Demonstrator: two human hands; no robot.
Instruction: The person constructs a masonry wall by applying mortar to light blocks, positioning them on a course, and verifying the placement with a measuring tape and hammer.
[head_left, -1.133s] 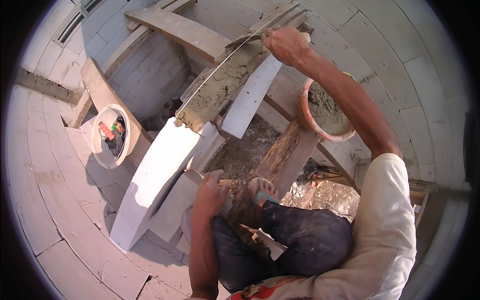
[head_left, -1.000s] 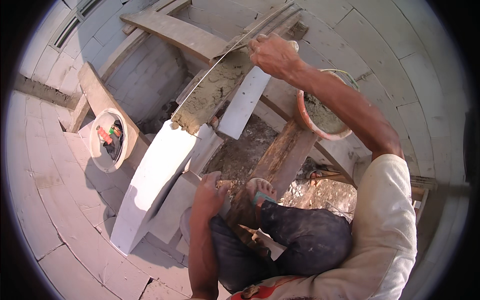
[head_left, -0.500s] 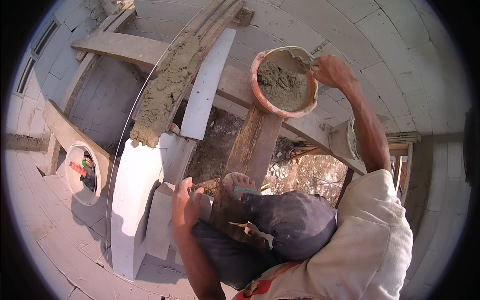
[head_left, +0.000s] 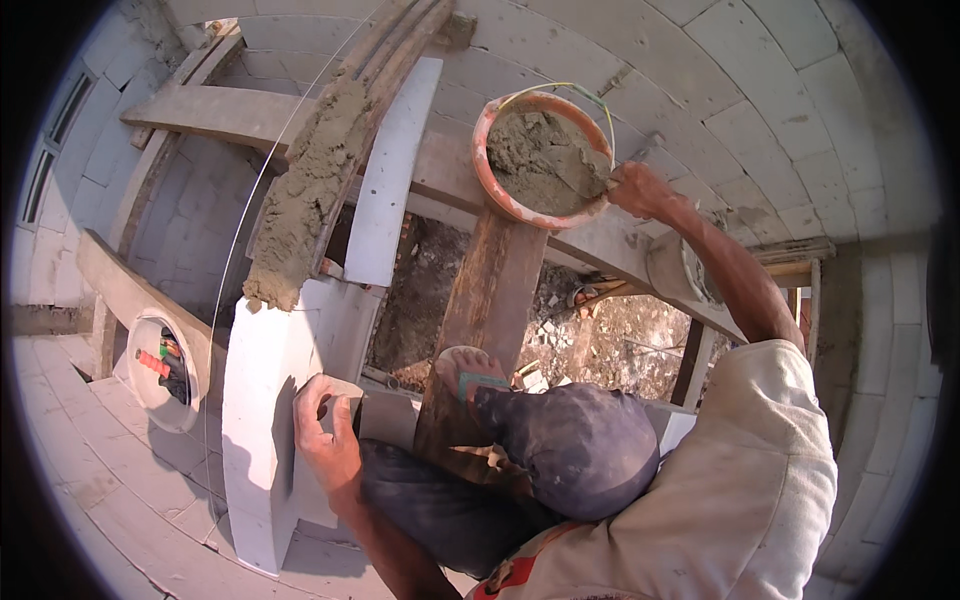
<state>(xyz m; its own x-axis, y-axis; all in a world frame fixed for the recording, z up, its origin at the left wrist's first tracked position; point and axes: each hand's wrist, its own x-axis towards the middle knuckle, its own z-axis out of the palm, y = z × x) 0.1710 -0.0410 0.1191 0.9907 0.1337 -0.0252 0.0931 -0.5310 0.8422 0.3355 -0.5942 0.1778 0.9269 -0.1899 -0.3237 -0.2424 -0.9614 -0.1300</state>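
Hard sunlight, seemingly from the right, brightens the white block [head_left: 265, 350] almost to glare and throws shadows across its lower part and the left-hand blockwork [head_left: 115, 485]. The fisheye lens bends the wall courses [head_left: 785, 110] toward a soft-edged black rim.

From the person's head, the left of 2 side-by-side fisheye cameras looks down and forward: dark cloth-covered knee [head_left: 592, 450] near, round, mortar-filled orange bucket [head_left: 481, 162] farther out, pale grey block wall [head_left: 775, 70] curving along the view's rim.
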